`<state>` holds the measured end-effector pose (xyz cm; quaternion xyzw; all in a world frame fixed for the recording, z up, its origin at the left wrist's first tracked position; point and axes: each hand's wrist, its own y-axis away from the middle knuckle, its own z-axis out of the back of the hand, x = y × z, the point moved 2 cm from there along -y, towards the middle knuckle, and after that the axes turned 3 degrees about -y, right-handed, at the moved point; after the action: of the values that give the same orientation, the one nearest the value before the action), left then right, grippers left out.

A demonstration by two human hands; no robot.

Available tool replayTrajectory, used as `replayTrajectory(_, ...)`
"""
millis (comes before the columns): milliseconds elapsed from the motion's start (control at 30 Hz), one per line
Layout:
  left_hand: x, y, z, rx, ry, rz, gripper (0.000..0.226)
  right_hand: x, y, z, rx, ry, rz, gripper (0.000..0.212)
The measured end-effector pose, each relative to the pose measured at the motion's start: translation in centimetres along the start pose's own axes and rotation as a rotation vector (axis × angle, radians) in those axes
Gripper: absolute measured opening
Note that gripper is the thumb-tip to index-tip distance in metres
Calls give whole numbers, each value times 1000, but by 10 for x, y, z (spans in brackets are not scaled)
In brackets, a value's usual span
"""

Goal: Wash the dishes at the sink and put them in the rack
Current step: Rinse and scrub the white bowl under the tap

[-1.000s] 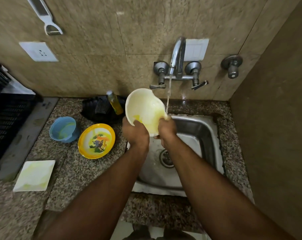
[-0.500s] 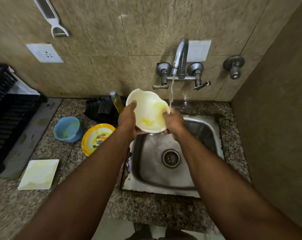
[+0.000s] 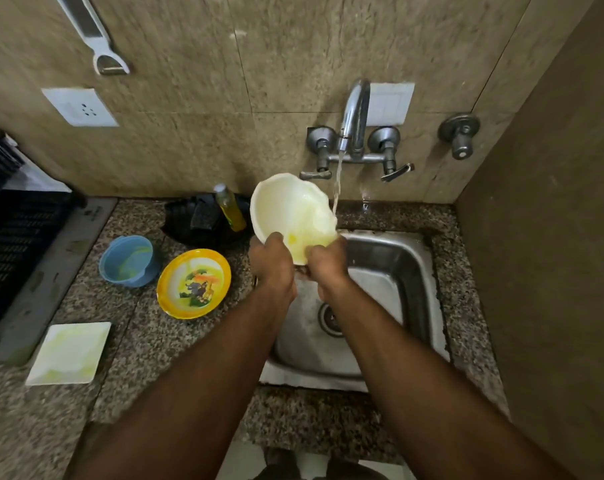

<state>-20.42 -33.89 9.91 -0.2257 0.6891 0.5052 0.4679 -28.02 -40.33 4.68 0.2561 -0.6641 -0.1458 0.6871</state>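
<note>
Both forearms bare to the frame edge, no sleeves, rings or watch visible; left hand (image 3: 274, 263), right hand (image 3: 328, 261) slightly blurred.

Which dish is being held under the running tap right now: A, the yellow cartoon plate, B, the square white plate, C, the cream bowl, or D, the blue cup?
C: both hands, left and right, grip the cream bowl beside the tap's stream.
</note>
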Motion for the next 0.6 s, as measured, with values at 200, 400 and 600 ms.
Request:
replayTrajectory(200, -16, -1, 13, 376, -164, 245, 47, 17, -10, 28, -132, 152, 49, 23)
replayTrajectory(400, -29, -18, 10, 265, -155, 175, 35, 14, -18, 26, 19, 922, 252, 51)
replayTrajectory(600, 43, -76, 25, 142, -186, 86, 46, -7, 25, 17, 410, 1260, 439, 65)
